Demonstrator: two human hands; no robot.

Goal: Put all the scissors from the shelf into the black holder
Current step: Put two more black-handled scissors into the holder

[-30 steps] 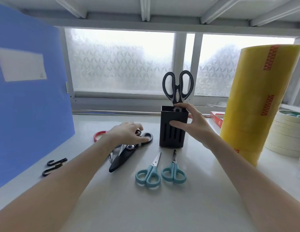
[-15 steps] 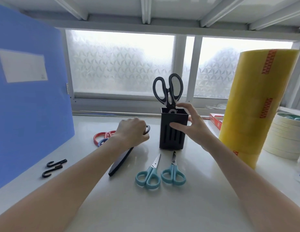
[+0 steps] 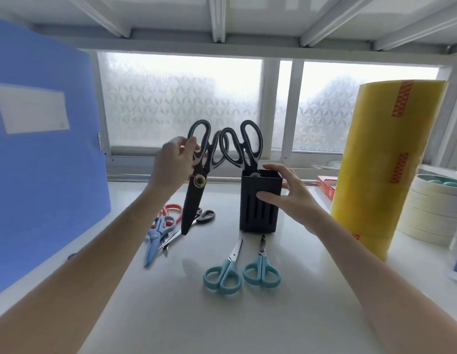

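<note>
My left hand (image 3: 172, 166) holds a pair of black sheathed kitchen scissors (image 3: 194, 195) by the handles, lifted off the shelf, tip down, just left of the black holder (image 3: 258, 215). My right hand (image 3: 288, 196) grips the holder's right side. Another pair of black kitchen scissors (image 3: 244, 149) stands in the holder, handles up. Two teal scissors (image 3: 223, 273) (image 3: 262, 268) lie in front of the holder. To the left on the shelf lie blue scissors (image 3: 156, 237), red-handled scissors (image 3: 172, 209) and small black-handled scissors (image 3: 203, 217).
A blue folder (image 3: 43, 154) stands at the left. A tall yellow roll (image 3: 385, 159) stands right of the holder, with a stack of tape rolls (image 3: 431, 208) and a red box (image 3: 325, 186) near it. The frosted window closes the back.
My left hand has lifted the sheathed black scissors from the shelf up to the holder's height. The blue and small black scissors beneath are now uncovered. My right hand stays on the holder.
</note>
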